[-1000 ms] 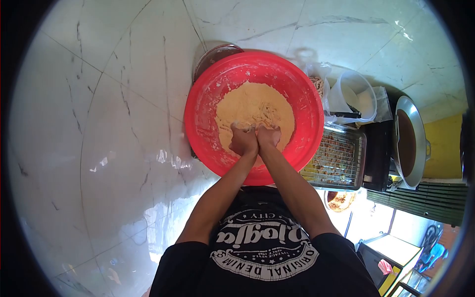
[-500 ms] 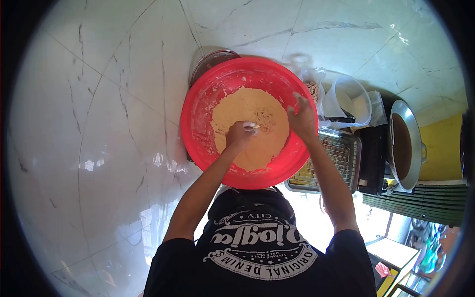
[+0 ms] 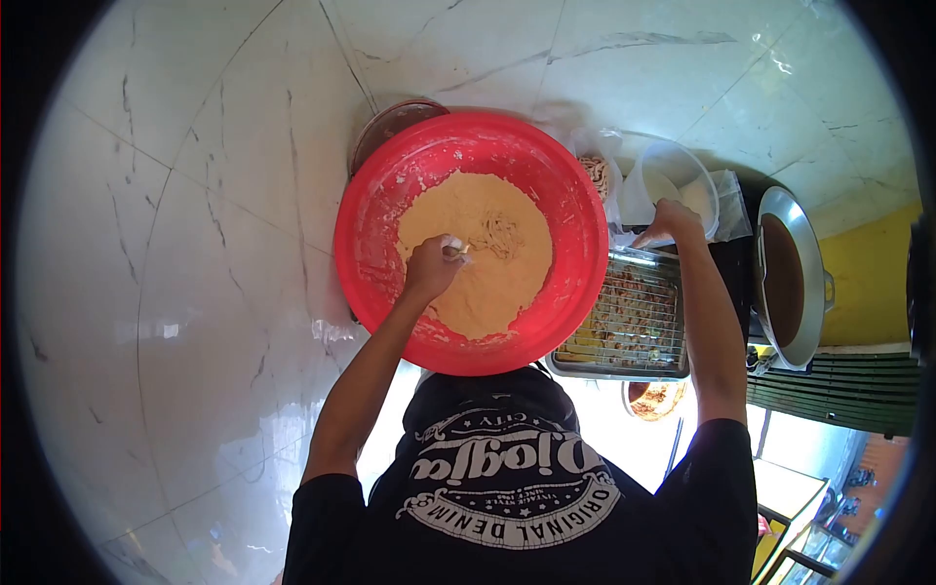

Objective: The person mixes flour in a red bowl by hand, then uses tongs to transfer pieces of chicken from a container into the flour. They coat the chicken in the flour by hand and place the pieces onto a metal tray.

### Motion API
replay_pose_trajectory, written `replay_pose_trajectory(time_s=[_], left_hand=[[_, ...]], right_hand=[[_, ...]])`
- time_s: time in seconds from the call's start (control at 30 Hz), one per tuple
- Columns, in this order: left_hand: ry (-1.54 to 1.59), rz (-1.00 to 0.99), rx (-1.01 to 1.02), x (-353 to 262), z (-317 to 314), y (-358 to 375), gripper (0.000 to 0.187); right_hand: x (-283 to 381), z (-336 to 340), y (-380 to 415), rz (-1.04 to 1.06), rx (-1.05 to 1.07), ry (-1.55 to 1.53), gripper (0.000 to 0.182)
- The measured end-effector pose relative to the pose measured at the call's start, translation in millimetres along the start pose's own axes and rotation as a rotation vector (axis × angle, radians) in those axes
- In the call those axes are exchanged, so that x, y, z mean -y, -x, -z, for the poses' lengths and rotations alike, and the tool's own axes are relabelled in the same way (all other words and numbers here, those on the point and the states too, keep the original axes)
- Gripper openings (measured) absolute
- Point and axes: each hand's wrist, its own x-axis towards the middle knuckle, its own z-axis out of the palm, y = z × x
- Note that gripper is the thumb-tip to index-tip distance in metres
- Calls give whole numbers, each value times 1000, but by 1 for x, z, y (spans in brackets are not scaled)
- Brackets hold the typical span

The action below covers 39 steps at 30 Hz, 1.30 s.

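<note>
So from the head view, this looks like a mid-work reach: one side at the flour, the other off to the containers. The left hand (image 3: pixel 432 268) is over the big round red plastic basin (image 3: pixel 468 362), just above the pale yellow flour (image 3: pixel 478 297). A little clump of thin pale strands (image 3: pixel 501 234) lies in the flour just right of that hand.

Left grip: fingers curled in, floury white at the tips, but I can't tell if anything's pinched in there. The left forearm angles up over the near rim, wrist fairly straight.

The right hand (image 3: pixel 671 222) is way out past the basin, at the near side of the translucent white plastic tub (image 3: pixel 636 200). Can't tell if that grip is wide or closed on something, the back of the hand hides it. The right arm passes over the right end of the silver metal tray with a wire rack (image 3: pixel 615 370), and the hand points inward, toward the basin side.

My take: the next move calls for a sure hold on that right side, with the forearm clear of the rack, and the left hand steady so flour doesn't drop outside the basin.
</note>
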Motion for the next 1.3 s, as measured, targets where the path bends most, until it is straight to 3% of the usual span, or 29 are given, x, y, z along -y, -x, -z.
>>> replay_pose_trajectory(time_s=[0.13, 0.23, 0.4, 0.6, 0.67, 0.7, 0.77, 0.83, 0.97, 1.07, 1.3], left_hand=[[149, -41, 29, 3, 7, -3, 25], [78, -38, 89, -5, 18, -2, 25], [149, -90, 147, -11, 29, -7, 26], [69, -140, 84, -22, 43, -3, 25], [44, -153, 98, -23, 48, -2, 26], [-10, -147, 121, -23, 50, -3, 26], [-67, -147, 152, -24, 51, -4, 26], [94, -129, 161, -26, 50, -4, 29], [157, -222, 197, -39, 56, -1, 28], [46, -242, 165, -41, 58, 0, 28], [205, -251, 180, -59, 70, 14, 27]], right_hand=[[4, -7, -5, -60, -80, 9, 75], [2, -2, -5, -54, -47, 50, 71], [1, 14, 11, 86, -184, 211, 56], [-30, 77, 85, 63, -364, 165, 51], [-47, 83, 95, 307, -521, -86, 44], [-43, 85, 102, 308, -520, -86, 44], [-20, 87, 119, 596, -352, -310, 43], [9, 73, 130, 718, -205, -446, 37], [57, 17, 114, 950, -259, -450, 39], [84, -7, 108, 961, -265, -430, 42], [97, -22, 91, 991, -235, -399, 37]])
